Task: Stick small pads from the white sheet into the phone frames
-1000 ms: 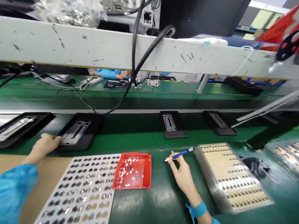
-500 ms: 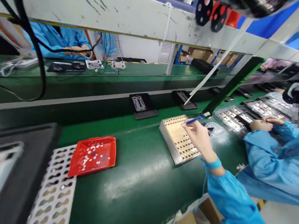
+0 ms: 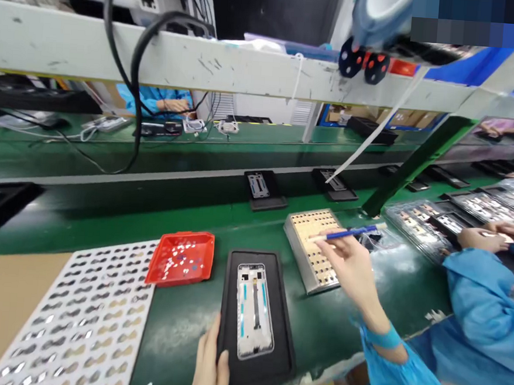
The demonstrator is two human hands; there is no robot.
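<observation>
In front of me lies a black foam tray [image 3: 280, 335] with a silver phone frame [image 3: 255, 312] in it; the frame bears pale blue strips and a dark flex cable. My left hand [image 3: 211, 362] grips the tray's left edge, thumb on the rim. Between the fingertips of my right hand [image 3: 351, 266] is a slim blue pen-like tool [image 3: 351, 232], its pale tip pointing left. That hand hovers over a block with a tan top [image 3: 314, 223] set with rows of small dark parts. Whether the tip touches the block, I cannot tell.
Left of the tray are a red bin [image 3: 206, 256] with small scraps and a white sheet [image 3: 137, 325] with rows of dark and tan parts. More black trays [image 3: 267, 202] stand behind. A green post [image 3: 417, 168] rises beyond the block. To the right a co-worker's hands [image 3: 485, 238] handle parts.
The black tray with the phone frame, blurred at the left edge before, now lies in the middle. My left hand has come into view on it. My right hand remains above the block.
</observation>
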